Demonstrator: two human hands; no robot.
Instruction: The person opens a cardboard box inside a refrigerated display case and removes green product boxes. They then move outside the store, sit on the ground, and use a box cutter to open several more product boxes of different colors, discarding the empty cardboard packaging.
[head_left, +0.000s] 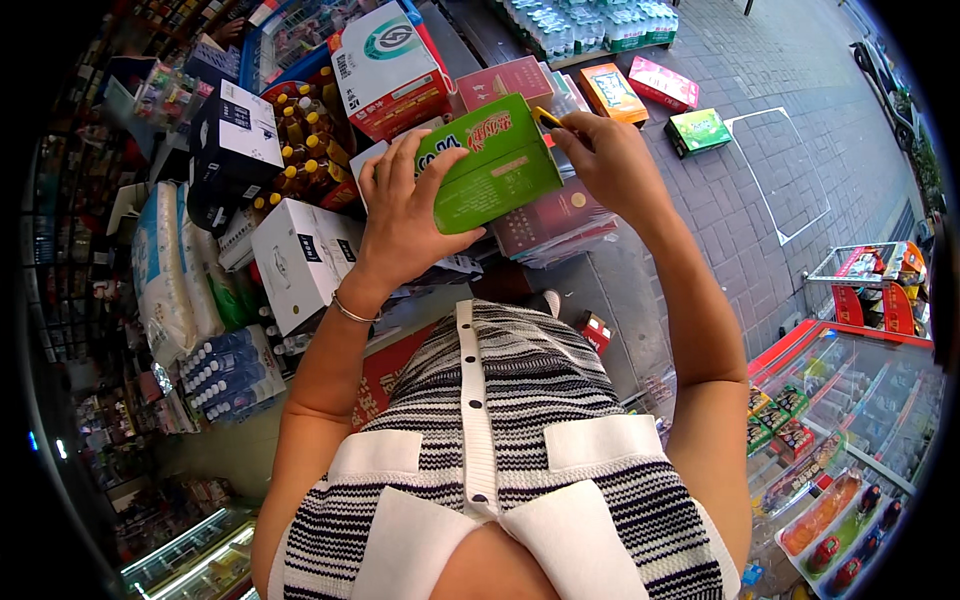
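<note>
A bright green carton bearing writing is tilted in front of me. My left hand grips its left end, fingers over the top and thumb along the near side. In my right hand is a small yellow-and-black tool, apparently a utility knife, pinched between thumb and fingers. Its tip is at the carton's upper right corner; the blade cannot be made out. Under and behind the carton lie plastic-wrapped dark red flat boxes and a pinkish-red box.
Orange, pink and green cartons lie on the paving, near shrink-wrapped water bottles. To the left are yellow-capped bottles, a white box and large sacks. A glass-topped freezer stands at right.
</note>
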